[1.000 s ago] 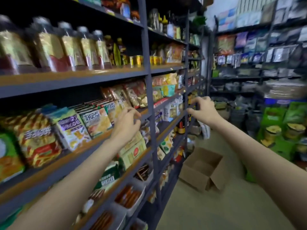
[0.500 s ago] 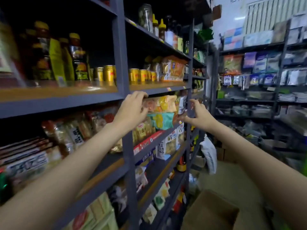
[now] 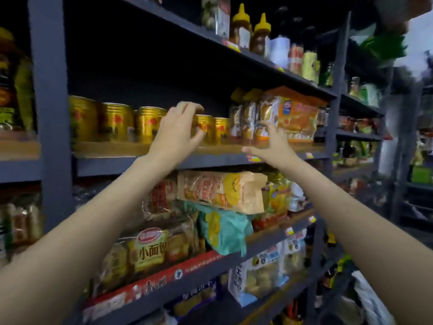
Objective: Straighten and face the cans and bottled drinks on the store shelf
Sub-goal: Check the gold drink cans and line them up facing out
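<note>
A row of gold cans (image 3: 116, 121) stands on the wooden shelf board (image 3: 112, 148) at eye level. My left hand (image 3: 178, 130) is raised in front of that row, cupped, with fingers arched over the top of a gold can (image 3: 207, 129) and the thumb low beside it; blur hides whether it touches. My right hand (image 3: 273, 146) is at the shelf edge to the right, fingers spread, in front of the bagged bread packets (image 3: 296, 116) and holding nothing. Squeeze bottles with yellow caps (image 3: 260, 35) stand on the shelf above.
A dark metal upright (image 3: 49, 113) divides the bay from jars (image 3: 10, 90) at far left. Snack and bread bags (image 3: 220, 191) crowd the shelf below, some jutting past its edge. Another upright (image 3: 335, 118) closes the bay on the right, with the aisle beyond.
The view has moved closer and upward to the can shelf. Both hands have risen from the snack shelf level; the left is now at the gold cans, the right by the bread packets.
</note>
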Demonstrator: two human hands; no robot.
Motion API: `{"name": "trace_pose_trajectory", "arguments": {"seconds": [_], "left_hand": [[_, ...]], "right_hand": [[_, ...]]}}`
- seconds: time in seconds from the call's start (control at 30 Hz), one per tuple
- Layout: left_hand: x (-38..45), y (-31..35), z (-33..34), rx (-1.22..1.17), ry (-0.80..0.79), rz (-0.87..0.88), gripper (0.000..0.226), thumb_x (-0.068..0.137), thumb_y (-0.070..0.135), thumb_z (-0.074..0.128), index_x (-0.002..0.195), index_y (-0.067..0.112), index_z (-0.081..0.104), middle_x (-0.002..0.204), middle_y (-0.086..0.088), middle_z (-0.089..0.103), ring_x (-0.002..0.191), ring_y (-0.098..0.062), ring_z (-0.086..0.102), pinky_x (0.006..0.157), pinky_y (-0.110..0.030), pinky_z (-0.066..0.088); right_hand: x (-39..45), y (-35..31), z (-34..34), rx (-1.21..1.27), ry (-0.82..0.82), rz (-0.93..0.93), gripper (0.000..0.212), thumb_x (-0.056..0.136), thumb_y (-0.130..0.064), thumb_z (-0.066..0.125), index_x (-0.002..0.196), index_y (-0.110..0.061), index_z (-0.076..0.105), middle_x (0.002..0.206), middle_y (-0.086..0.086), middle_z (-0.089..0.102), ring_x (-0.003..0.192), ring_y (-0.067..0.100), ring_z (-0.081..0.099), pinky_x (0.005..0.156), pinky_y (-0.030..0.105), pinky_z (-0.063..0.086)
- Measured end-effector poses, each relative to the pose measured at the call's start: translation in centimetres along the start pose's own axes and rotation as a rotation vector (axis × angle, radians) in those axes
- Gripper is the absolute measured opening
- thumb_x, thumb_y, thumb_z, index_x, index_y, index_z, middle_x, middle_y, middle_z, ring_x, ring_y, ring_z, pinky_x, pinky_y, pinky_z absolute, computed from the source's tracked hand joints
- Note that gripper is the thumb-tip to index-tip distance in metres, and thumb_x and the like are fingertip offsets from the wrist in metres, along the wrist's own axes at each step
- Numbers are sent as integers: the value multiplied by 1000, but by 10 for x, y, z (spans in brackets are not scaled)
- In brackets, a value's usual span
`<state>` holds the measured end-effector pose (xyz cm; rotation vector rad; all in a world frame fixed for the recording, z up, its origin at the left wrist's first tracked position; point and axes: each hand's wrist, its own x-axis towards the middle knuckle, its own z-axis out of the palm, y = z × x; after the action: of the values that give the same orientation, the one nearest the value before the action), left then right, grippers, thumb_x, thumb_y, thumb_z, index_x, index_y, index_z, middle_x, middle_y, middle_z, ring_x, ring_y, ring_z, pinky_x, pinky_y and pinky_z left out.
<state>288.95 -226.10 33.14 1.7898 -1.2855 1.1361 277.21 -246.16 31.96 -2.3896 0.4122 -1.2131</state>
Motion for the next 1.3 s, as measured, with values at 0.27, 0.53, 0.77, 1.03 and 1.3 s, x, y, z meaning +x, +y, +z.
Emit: {"name": "trace_pose_trajectory", "arguments": {"seconds": [0.27, 0.53, 0.77, 1.03, 1.3], "left_hand": [[34, -9, 17, 443, -122, -131, 54, 88, 35, 55, 138, 26, 37, 142, -1, 40, 133, -25, 27, 109, -39, 13], [56, -2, 53, 630, -194, -221, 59, 89, 45, 51, 142, 32, 30, 143, 0, 39, 135, -28, 25, 111, -47, 9], [60, 9, 57, 703, -254, -321, 56, 89, 47, 51, 141, 31, 34, 135, -3, 44, 127, -30, 32, 107, -47, 20], [65, 13, 57, 704, -284, -423, 51, 91, 44, 50, 139, 32, 37, 137, -1, 45, 131, -28, 29, 111, -47, 15], [47, 72, 57, -199, 22, -493, 59, 84, 51, 48, 137, 26, 41, 129, 8, 50, 116, -6, 49, 94, -24, 44]], "right_hand": [[95, 15, 17, 124, -169, -259, 76, 85, -32, 69, 146, -27, 25, 149, 13, 28, 134, 32, 33, 102, 39, 34], [147, 23, 42, 132, -412, -272, 51, 83, -37, 69, 127, -18, 51, 131, 7, 50, 118, 22, 46, 88, 29, 38], [155, 34, 56, 305, -445, -327, 54, 75, -35, 77, 113, -22, 41, 110, -1, 48, 100, 16, 49, 76, 27, 44], [159, 52, 30, 860, -368, -239, 72, 69, -12, 81, 123, -31, 38, 123, 3, 46, 111, 20, 49, 81, 28, 47], [113, 53, 11, 1475, -566, -166, 66, 63, -13, 73, 122, -27, 47, 114, 6, 55, 102, 22, 62, 83, 38, 55]]}}
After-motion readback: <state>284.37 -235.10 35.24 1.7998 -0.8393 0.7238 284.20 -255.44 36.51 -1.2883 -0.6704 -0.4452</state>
